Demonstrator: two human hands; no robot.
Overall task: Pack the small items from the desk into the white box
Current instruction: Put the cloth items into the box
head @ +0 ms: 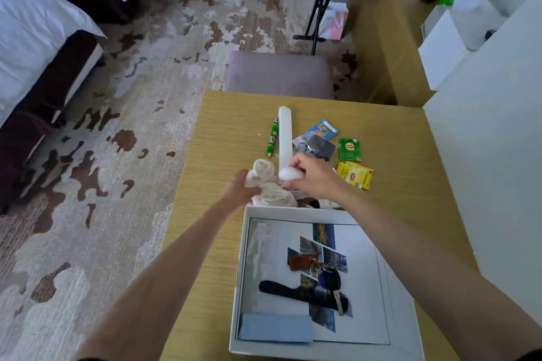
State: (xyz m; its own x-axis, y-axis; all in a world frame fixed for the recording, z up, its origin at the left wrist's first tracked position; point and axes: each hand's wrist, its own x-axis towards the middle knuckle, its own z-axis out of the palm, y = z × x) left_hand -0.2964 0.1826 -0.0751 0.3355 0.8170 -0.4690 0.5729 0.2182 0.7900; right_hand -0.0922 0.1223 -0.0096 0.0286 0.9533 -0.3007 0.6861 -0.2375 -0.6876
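Box: the white box [293, 210] stands open on the desk [223, 132], at the end nearest the person; a black comb [290, 292], a bunch of keys [334, 280] and a pale blue pack [275, 328] already lie in it.
Desk: a green stick snack [272, 138], a long white case [285, 132], a blue packet [321, 128], a dark pouch [320, 148], a green tea bag [349, 149] and yellow tea bags [355, 175] lie unpacked beyond the box.
Progress: under halfway, by my judgement.
Left hand: the left hand [239, 191] grips a crumpled white cloth [268, 182], fingers curled round it, just beyond the box's far rim.
Right hand: the right hand [312, 177] pinches a small white rounded object [291, 174] that touches the cloth; I cannot tell what it is.
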